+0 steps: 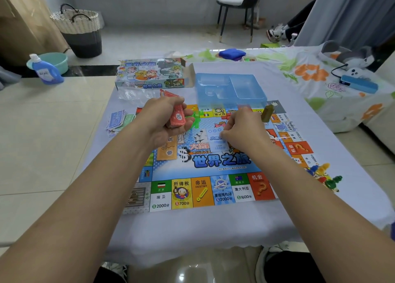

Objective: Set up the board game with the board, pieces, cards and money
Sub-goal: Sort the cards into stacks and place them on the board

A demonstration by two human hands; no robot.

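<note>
So from the head camera, both hands are out over the middle of the board [201,176], which lies flat on the tabletop [192,229] with its pale cloth. The left hand [164,120] is curled tight around a stack of reddish cards [178,119], fingers wrapped over the top and thumb side underneath, so that one's definitely gripping. The right hand [241,128] has its fingers bent in and is pinching a light blue card [218,141] right at the card's upper edge, with the card hanging down over the center artwork of the board. There's an orange card [167,153] lying face up on the board just below the left hand, and a green plastic piece [193,120] peeking out between the 2 hands. A small brownish block [268,112] stands upright near the far right side of the board. A messy pile of paper money [119,120] sits on the cloth just off the board's left edge. A cluster of colorful pawns [324,176] sits off the right edge, touching or nearly touching the board, hard to say which. Behind the board there's a clear blue plastic tray [230,87] and next to it the game box [149,74], lying with its flap open.
</note>
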